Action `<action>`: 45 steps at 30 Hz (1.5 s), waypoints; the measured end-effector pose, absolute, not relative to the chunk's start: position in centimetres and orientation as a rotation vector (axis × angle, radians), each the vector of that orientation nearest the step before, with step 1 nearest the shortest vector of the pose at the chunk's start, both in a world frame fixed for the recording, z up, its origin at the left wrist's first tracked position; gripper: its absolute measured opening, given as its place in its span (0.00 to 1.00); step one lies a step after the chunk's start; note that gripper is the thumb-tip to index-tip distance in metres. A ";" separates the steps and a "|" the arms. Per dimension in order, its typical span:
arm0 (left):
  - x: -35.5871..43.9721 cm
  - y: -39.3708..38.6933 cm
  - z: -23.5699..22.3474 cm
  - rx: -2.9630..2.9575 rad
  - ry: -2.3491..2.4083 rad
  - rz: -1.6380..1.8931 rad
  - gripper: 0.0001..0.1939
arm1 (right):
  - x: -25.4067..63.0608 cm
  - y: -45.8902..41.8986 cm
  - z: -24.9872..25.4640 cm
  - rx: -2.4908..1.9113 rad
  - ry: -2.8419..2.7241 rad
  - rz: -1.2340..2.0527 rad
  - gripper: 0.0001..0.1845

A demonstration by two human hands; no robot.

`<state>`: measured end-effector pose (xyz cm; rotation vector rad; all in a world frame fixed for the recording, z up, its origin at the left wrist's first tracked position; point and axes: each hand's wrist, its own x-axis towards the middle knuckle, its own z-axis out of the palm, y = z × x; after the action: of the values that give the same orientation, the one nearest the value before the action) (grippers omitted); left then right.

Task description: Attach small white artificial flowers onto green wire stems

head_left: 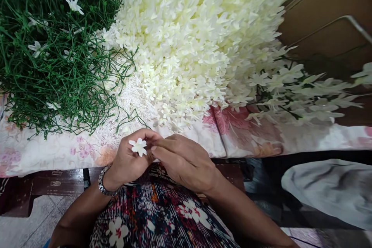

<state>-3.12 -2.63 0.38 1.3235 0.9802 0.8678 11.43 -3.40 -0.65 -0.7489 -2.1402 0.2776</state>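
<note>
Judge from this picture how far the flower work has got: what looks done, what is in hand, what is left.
Done: a big heap of white blossoms lies on the floral cloth. In hand: the left hand holds one white flower, with the right hand touching it. Left, probably: the tangle of green stems, mostly bare.

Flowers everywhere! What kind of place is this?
Probably a home workspace for making artificial flowers: a heap of white flowers and green stems lie on a flowered cloth, and the hands hold one flower.
</note>
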 end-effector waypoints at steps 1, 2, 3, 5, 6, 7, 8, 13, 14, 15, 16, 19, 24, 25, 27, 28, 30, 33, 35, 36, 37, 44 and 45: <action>-3.2 -2.6 0.3 1.330 1.003 0.870 0.08 | 11.3 -3.4 -0.7 -0.736 -2.149 0.259 0.12; -3.2 -2.6 0.3 1.344 1.034 0.867 0.09 | 11.3 -3.3 -0.7 -0.728 -2.151 0.244 0.13; -3.3 -2.6 0.2 1.364 1.067 0.863 0.10 | 11.4 -3.2 -0.8 -0.722 -2.140 0.229 0.13; -3.4 -2.5 0.0 1.398 1.119 0.858 0.10 | 11.9 -2.9 -0.8 -0.755 -2.060 0.179 0.13; -3.5 -2.5 0.0 1.398 1.137 0.874 0.09 | 12.3 -2.6 -0.8 -0.805 -2.018 0.136 0.13; -3.5 -2.4 -0.1 1.383 1.150 0.906 0.07 | 12.8 -2.3 -0.8 -0.889 -1.974 0.083 0.13; -3.5 -2.3 -0.2 1.355 1.158 0.948 0.06 | 13.3 -1.9 -0.8 -0.987 -1.991 0.024 0.12; -3.2 -2.0 -0.2 1.215 1.121 1.027 0.05 | 14.1 -0.2 -1.1 -1.340 -2.341 -0.189 0.04; -3.2 -1.9 -0.2 1.190 1.107 1.023 0.05 | 14.0 -0.1 -1.3 -1.368 -2.368 -0.222 0.04; -3.1 -2.0 -0.2 1.147 1.088 1.018 0.05 | 13.8 0.0 -1.4 -1.387 -2.374 -0.247 0.04; -3.1 -2.0 -0.3 1.089 1.067 1.011 0.04 | 13.7 0.0 -1.6 -1.393 -2.357 -0.263 0.04; -3.0 -2.3 -0.5 0.934 1.034 0.935 0.03 | 13.5 -0.3 -1.8 -1.356 -2.256 -0.230 0.02; -1.9 -2.8 -0.7 0.826 0.995 0.737 0.06 | 13.4 -1.1 -1.6 -1.288 -2.087 -0.182 0.05; -1.7 -2.8 -0.7 0.789 0.990 0.741 0.09 | 13.4 -1.3 -1.6 -1.275 -2.079 -0.190 0.06; -1.3 -2.9 -0.7 0.704 0.997 0.788 0.12 | 13.2 -1.6 -1.5 -1.241 -2.081 -0.204 0.07; -1.2 -2.9 -0.7 0.662 0.999 0.809 0.13 | 13.1 -1.8 -1.5 -1.219 -2.088 -0.205 0.08; -1.2 -2.8 -0.6 0.581 0.991 0.830 0.14 | 12.9 -2.1 -1.4 -1.163 -2.106 -0.195 0.11; -1.5 -2.8 -0.5 0.494 0.967 0.858 0.14 | 12.8 -2.6 -1.4 -1.066 -2.110 -0.168 0.14; -1.8 -2.7 -0.4 0.437 0.953 0.888 0.08 | 12.8 -2.8 -1.6 -1.009 -2.111 -0.154 0.16; -1.9 -2.6 -0.3 0.414 0.945 0.901 0.06 | 12.9 -2.8 -1.7 -0.987 -2.116 -0.149 0.16; -2.0 -2.6 -0.2 0.399 0.941 0.909 0.04 | 12.9 -2.9 -1.8 -0.971 -2.123 -0.144 0.16; -1.9 -2.6 -0.1 0.469 0.997 0.963 0.04 | 12.7 -3.2 -1.9 -0.988 -1.979 0.192 0.20; -1.9 -2.7 -0.3 0.505 1.006 0.977 0.04 | 12.7 -3.3 -1.7 -1.018 -1.903 0.351 0.21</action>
<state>-1.91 -2.68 -0.25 0.5055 1.0060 0.9769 12.68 -3.27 -1.65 -1.0184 -1.9028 0.3508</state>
